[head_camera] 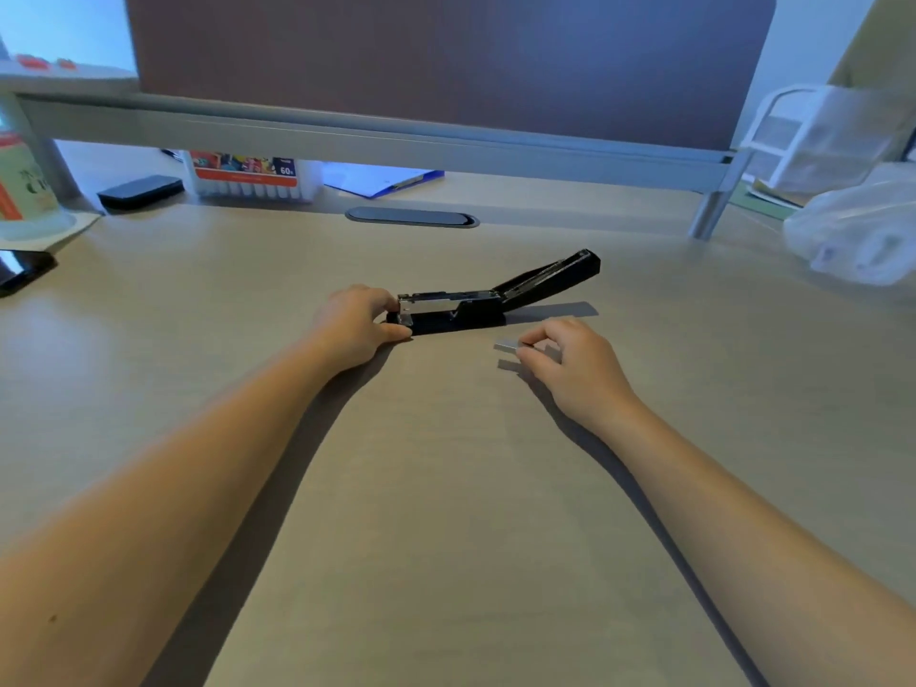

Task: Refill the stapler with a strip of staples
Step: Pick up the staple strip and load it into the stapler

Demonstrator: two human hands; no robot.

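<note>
A black stapler (476,309) lies on the desk (446,488) at mid-frame. Its top cover is swung open and points up to the right, and the metal staple channel is exposed. My left hand (357,324) grips the stapler's left end with thumb and fingers. Just right of the stapler and nearer to me, my right hand (570,359) pinches a short silver strip of staples (506,345) a little above the desk. The strip's left end sticks out past my fingertips, apart from the stapler.
A divider panel on a grey rail (396,136) closes the desk's far side. Below it are a marker box (248,176), a black case (141,190) and a blue folder (381,183). A phone (20,272) lies at left, a plastic bag (862,230) at right.
</note>
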